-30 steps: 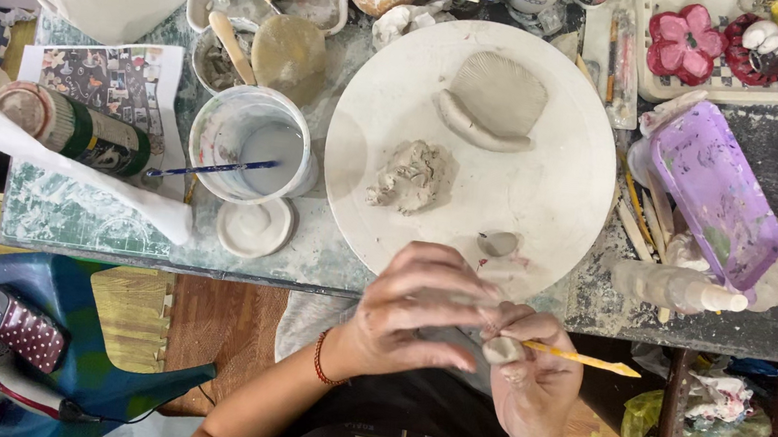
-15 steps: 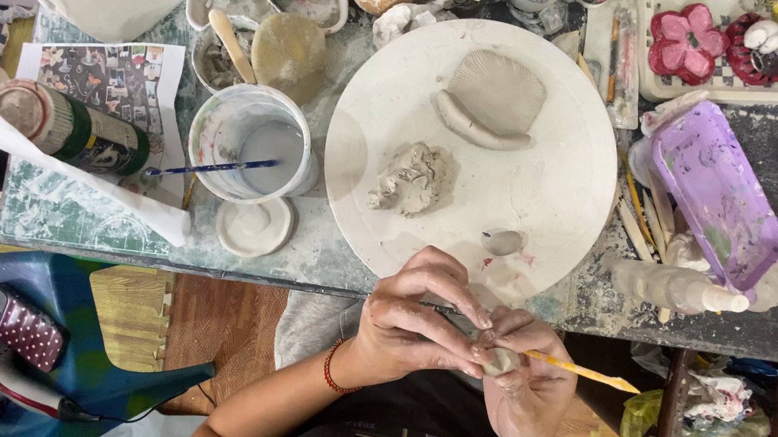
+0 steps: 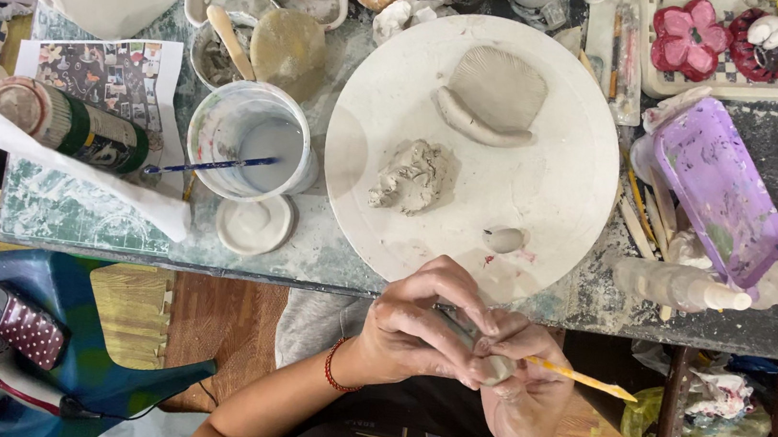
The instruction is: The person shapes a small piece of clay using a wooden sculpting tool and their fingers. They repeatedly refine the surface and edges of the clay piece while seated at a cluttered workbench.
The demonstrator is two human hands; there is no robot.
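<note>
Left hand: the left hand [image 3: 416,332] is curled over a small clay piece [image 3: 493,367], fingertips pinching it against the other hand, just off the near table edge.
Right hand: the right hand [image 3: 524,397] cups the same clay piece from below and grips a thin wooden modelling tool [image 3: 579,378] whose tip points right.
Clay piece: pale grey, mostly hidden between both hands, held above the lap.
Round board: a white round board [image 3: 555,197] lies just beyond the hands, bearing a rough clay lump [image 3: 413,175], a ribbed shell-shaped slab [image 3: 497,90] and a small clay ball [image 3: 503,239].
Water cup: a white cup [image 3: 253,142] with a blue brush [image 3: 206,168] stands left of the board.
</note>
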